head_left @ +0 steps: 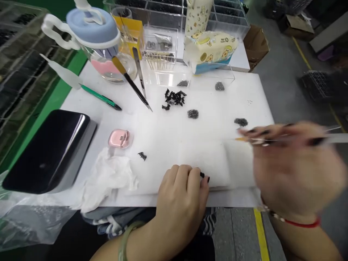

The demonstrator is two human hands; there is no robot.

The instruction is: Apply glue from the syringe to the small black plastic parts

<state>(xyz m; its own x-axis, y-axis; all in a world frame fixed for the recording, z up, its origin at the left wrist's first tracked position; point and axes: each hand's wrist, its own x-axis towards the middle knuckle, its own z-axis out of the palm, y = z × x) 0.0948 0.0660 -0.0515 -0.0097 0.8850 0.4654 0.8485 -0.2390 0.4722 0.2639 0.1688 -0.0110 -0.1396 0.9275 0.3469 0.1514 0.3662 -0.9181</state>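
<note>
The left hand (181, 195), grip closed, pins a black part (202, 175) on the near desk (163, 127), while the blurred right hand (293, 170) grips a thin tool (337, 138); pinning the part firmly seems best.

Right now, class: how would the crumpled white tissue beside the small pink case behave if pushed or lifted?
The crumpled white tissue looks floppy: its folds slump unevenly, so it would probably sag when lifted. It seems very light, likely sliding or bunching on the white table, not rolling. Lying by the near edge, it might fall if pushed.
</note>
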